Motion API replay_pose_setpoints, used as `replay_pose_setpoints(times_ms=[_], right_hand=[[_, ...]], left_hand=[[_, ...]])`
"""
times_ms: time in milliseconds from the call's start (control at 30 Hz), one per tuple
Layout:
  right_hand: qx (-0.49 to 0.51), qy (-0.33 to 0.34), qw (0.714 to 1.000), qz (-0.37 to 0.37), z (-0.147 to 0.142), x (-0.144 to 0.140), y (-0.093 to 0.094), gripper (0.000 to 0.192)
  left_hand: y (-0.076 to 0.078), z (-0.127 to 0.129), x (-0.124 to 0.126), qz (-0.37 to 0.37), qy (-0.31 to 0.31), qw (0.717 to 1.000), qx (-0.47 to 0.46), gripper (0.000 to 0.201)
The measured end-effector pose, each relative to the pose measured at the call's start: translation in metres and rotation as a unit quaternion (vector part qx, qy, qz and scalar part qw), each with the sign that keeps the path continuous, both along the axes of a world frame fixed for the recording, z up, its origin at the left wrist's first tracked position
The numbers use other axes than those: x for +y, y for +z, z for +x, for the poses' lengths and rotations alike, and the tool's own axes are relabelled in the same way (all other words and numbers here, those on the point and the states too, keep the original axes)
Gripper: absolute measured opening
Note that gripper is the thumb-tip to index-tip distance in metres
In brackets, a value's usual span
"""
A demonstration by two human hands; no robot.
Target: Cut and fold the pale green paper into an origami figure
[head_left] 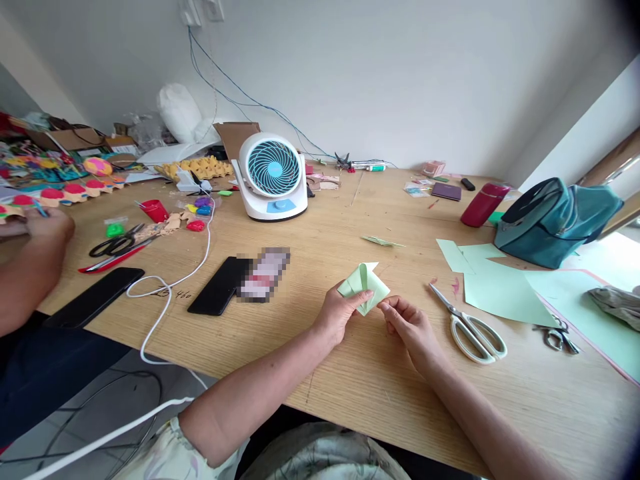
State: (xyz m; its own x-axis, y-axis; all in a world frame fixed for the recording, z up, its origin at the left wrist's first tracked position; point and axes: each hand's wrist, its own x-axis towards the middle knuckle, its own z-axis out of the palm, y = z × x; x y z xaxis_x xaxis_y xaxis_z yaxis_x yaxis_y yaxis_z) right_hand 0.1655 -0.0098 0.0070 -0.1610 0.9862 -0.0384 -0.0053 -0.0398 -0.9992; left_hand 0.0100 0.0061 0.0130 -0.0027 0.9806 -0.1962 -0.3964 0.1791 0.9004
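Note:
A piece of folded pale green paper (379, 289), with layered creases and pointed corners, is held just above the table. My left hand (336, 312) grips it from the left, thumb pressed flat across its front. At the paper's lower right edge, the fingers of my right hand (404, 321) are pinched together on it. Scissors (473, 330) with white handles lie to the right of my right hand, blades pointing away. Beyond the paper lies another small folded green paper (383, 241). Cut green sheets (505, 293) are spread out at the right.
A white fan (274, 175) stands at the back. Two phones (215, 287) (265, 273) lie left of my hands, near a white cable (173, 287). A red bottle (484, 205) and teal bag (557, 223) stand right. A co-worker's hand (47, 230) works at far left.

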Motion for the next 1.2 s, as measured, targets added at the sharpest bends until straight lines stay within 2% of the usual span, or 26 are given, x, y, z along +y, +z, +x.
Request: replay_pose_setpoints(times_ms=[233, 467, 900, 1200], right_hand=[[-0.025, -0.009, 0.999, 0.034, -0.0043, -0.002, 0.005, 0.049], [-0.055, -0.002, 0.998, 0.027, -0.0054, -0.0015, 0.0044, 0.056], [-0.01, -0.032, 0.999, 0.005, -0.0047, 0.002, 0.0027, 0.054], [-0.053, 0.021, 0.998, -0.007, -0.0013, 0.0007, 0.0032, 0.053]], left_hand=[[0.0, 0.0042, -0.0022, 0.025, -0.006, 0.999, -0.032, 0.053], [-0.0014, 0.0063, -0.0025, 0.023, -0.006, 0.999, -0.046, 0.052], [-0.0012, 0.0057, -0.0022, -0.002, -0.017, 0.999, -0.045, 0.053], [-0.0008, 0.0073, -0.0028, 0.011, -0.023, 0.998, -0.05, 0.051]])
